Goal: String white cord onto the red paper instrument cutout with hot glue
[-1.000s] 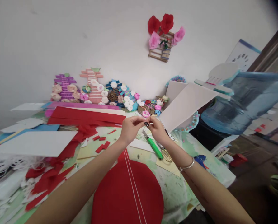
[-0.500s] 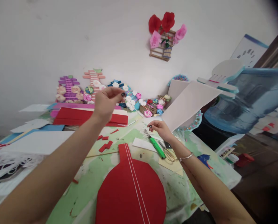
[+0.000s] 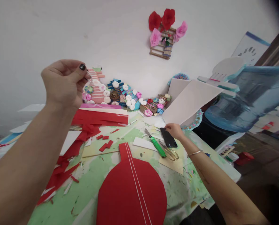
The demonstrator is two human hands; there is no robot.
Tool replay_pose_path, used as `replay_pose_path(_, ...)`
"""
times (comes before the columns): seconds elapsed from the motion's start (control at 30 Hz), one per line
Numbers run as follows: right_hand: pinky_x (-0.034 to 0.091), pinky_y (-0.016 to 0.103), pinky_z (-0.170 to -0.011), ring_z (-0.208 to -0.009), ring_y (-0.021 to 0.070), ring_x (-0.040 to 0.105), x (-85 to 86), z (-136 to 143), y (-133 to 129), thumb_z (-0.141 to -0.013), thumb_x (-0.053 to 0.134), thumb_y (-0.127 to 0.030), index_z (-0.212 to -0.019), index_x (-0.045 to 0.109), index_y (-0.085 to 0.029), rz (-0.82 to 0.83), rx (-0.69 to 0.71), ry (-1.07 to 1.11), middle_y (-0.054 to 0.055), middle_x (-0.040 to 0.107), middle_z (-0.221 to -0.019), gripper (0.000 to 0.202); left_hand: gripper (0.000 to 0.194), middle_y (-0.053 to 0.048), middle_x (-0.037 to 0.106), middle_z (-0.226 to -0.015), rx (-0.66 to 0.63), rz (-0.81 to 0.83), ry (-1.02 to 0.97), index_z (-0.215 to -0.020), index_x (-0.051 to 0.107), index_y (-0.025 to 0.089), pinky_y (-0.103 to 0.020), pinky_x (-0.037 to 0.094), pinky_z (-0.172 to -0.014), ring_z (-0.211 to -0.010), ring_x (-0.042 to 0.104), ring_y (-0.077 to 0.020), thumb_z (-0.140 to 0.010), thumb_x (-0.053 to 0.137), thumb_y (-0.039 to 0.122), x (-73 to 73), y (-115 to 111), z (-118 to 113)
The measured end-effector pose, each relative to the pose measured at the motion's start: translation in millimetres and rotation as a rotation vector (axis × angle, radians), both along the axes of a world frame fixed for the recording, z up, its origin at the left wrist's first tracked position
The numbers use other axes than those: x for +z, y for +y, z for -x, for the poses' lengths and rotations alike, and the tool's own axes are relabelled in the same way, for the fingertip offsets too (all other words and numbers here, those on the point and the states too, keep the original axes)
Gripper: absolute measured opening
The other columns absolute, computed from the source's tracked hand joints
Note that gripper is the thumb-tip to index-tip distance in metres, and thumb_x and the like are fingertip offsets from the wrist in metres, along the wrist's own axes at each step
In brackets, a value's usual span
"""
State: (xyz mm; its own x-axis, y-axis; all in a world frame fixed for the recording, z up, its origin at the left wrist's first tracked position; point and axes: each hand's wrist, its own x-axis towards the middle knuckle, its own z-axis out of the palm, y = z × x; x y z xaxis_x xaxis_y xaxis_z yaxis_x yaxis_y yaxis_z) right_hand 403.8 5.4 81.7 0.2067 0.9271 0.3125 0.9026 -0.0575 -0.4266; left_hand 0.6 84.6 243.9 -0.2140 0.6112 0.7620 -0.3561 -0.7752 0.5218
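Note:
My left hand (image 3: 65,82) is raised at the left, thumb and fingers pinched on what looks like a thin white string, mostly hidden. My right hand (image 3: 174,130) is low at the far end of a black phone (image 3: 168,138), its fingers pinched together; what they hold, if anything, is too small to name. A red guitar-shaped board (image 3: 132,190) with two white strings down its length lies in front. Between it and the phone are a green utility knife (image 3: 158,147) and scissors with gold handles (image 3: 172,154).
Red paper strips (image 3: 99,117) and red scraps (image 3: 83,137) lie at the left. Flower-covered crafts (image 3: 130,101) line the wall. White boards (image 3: 191,101) lean at the right beside a large blue water bottle (image 3: 247,100). A white strip (image 3: 145,143) lies mid-table.
My left hand has moved left and up, nearer the camera. My right hand has moved right, uncovering the phone. Red scraps at the left now show.

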Motion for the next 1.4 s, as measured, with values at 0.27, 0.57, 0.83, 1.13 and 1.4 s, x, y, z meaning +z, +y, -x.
replay_pose_path(0.27, 0.047, 0.03, -0.075, -0.075, 0.0211, 0.067, 14.8, 26, -11, -0.067, 0.061, -0.011, -0.076, 0.073, -0.017, -0.062, 0.073, 0.125, 0.006, 0.074, -0.076, 0.017, 0.013, -0.004, 0.064, -0.067, -0.181, 0.017, 0.228, -0.082, 0.065, 0.005, -0.03, 0.054, -0.063, -0.06, 0.064, -0.0125, -0.072, 0.067, -0.005, -1.0, -46, -34)
replay_pose_path(0.57, 0.049, 0.031, -0.073, -0.074, 0.0186, 0.065, 35.0, 77, -36, -0.069, 0.06, -0.018, -0.072, 0.066, -0.017, -0.208, 0.309, 0.363, 0.004, 0.07, -0.074, 0.007, 0.015, -0.003, 0.064, -0.07, -0.244, -0.041, 0.361, -0.084, 0.069, 0.004, -0.03, 0.054, -0.064, -0.062, 0.065, -0.0125, -0.071, 0.071, -0.002, -1.8, -77, -52)
replay_pose_path(0.83, 0.047, 0.03, -0.073, -0.071, 0.0171, 0.063, 35.8, 85, -59, -0.067, 0.057, -0.015, -0.069, 0.067, -0.017, -0.286, 0.284, 0.421, 0.003, 0.07, -0.072, 0.011, 0.015, -0.001, 0.067, -0.07, -0.328, -0.174, 0.403, -0.084, 0.07, 0.008, -0.025, 0.056, -0.06, -0.062, 0.067, -0.0121, -0.072, 0.07, 0.0, 1.7, -93, -62)
replay_pose_path(1.13, 0.044, 0.03, -0.067, -0.066, 0.0176, 0.061, 30.0, 80, -78, -0.07, 0.051, -0.016, -0.067, 0.065, -0.017, -0.261, 0.184, 0.424, 0.004, 0.068, -0.067, 0.014, 0.013, -0.002, 0.067, -0.07, -0.398, -0.188, 0.426, -0.082, 0.07, 0.006, -0.023, 0.057, -0.059, -0.062, 0.067, -0.0114, -0.072, 0.068, -0.002, 6.2, -103, -85)
replay_pose_path(1.4, 0.045, 0.034, -0.08, -0.098, 0.0224, 0.061, 40.1, 73, -93, -0.07, 0.062, -0.02, -0.069, 0.067, -0.016, -0.337, 0.274, 0.59, 0.011, 0.065, -0.114, 0.006, 0.012, -0.001, 0.068, -0.069, -0.424, -0.172, 0.448, -0.08, 0.069, 0.005, -0.024, 0.058, -0.06, -0.063, 0.068, -0.0122, -0.071, 0.069, -0.003, 14.8, -115, -97)
